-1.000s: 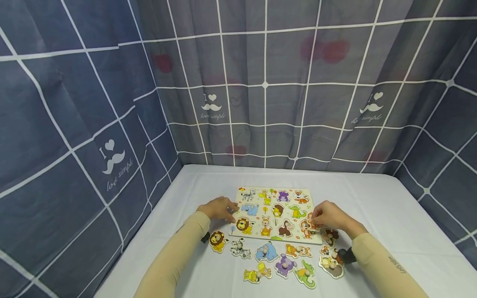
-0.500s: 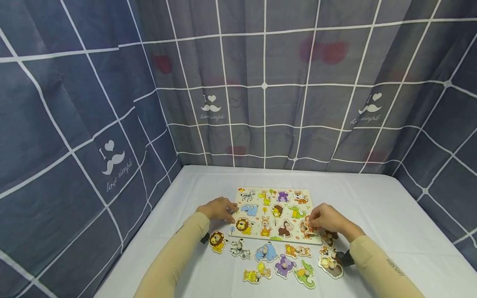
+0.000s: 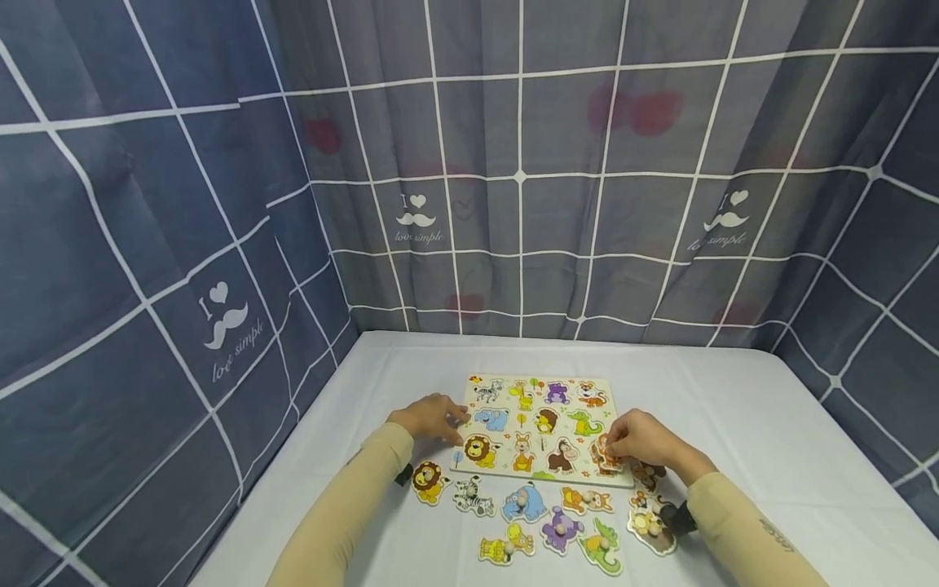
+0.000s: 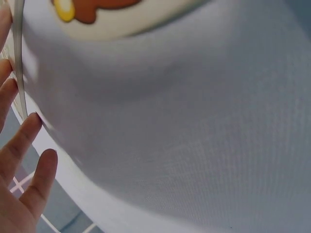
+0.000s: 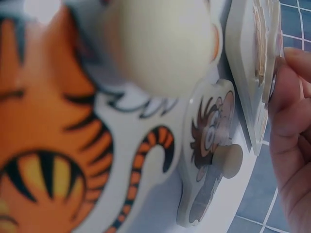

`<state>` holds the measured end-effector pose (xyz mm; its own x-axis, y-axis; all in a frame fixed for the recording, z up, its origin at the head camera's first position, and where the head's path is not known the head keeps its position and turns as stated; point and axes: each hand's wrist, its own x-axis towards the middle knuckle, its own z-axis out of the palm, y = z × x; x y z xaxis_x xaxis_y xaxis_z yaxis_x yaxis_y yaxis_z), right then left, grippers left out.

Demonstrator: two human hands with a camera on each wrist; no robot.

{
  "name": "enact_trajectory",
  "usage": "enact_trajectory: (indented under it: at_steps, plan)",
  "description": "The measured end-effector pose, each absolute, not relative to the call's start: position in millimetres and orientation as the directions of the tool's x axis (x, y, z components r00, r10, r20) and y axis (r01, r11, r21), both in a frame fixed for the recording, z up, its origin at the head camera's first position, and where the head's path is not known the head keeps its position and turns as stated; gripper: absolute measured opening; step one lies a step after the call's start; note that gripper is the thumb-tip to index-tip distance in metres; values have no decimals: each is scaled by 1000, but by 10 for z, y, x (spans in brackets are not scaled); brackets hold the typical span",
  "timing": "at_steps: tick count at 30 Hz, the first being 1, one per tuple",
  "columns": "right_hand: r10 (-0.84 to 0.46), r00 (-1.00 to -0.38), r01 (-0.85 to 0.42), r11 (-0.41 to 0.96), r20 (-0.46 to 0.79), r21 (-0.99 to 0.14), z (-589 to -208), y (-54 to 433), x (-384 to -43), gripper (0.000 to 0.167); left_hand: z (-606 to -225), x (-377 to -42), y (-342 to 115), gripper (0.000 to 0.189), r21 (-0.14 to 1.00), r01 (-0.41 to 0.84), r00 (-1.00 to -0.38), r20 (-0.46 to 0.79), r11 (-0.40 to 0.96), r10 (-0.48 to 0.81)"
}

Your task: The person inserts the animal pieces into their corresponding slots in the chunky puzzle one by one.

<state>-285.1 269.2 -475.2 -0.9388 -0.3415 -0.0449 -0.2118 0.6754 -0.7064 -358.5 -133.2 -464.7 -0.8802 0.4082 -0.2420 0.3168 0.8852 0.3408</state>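
A wooden animal puzzle board (image 3: 506, 436) lies on the white table. My left hand (image 3: 434, 417) rests at its left edge, and the left wrist view shows the fingers (image 4: 24, 136) fairly straight against the rim. My right hand (image 3: 644, 438) pinches an orange-brown animal puzzle piece (image 3: 603, 456) over the printed picture at the board's lower right corner. In the right wrist view that piece (image 5: 273, 53) is seen edge-on, just off or against the board; which, I cannot tell. Its knob is hidden by the fingers.
Knobbed pieces lie in front of the board: lion (image 3: 429, 483), zebra (image 3: 473, 496), elephant (image 3: 524, 502), kangaroo (image 3: 587, 500), giraffe (image 3: 506, 545), hippo (image 3: 561, 531) and crocodile (image 3: 601, 548). Beneath the right wrist are a tiger piece (image 5: 73, 111), a brown-haired piece (image 5: 209, 131) and others. A checked curtain (image 3: 477, 204) surrounds the table.
My right hand has moved slightly left with the puzzle piece, bringing it over the corner picture. The left hand stays at the board's edge. The head view has tilted slightly upward.
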Motion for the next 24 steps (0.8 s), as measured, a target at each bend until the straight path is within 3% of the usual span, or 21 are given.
enact_trajectory:
  at_steps: [24]
  plan:
    - [-352, -933, -201, 676, -70, -709, -4788, 2615, -2854, 10, -4620, -3580, -1329, 55, 331, 330, -875, -244, 884, 418]
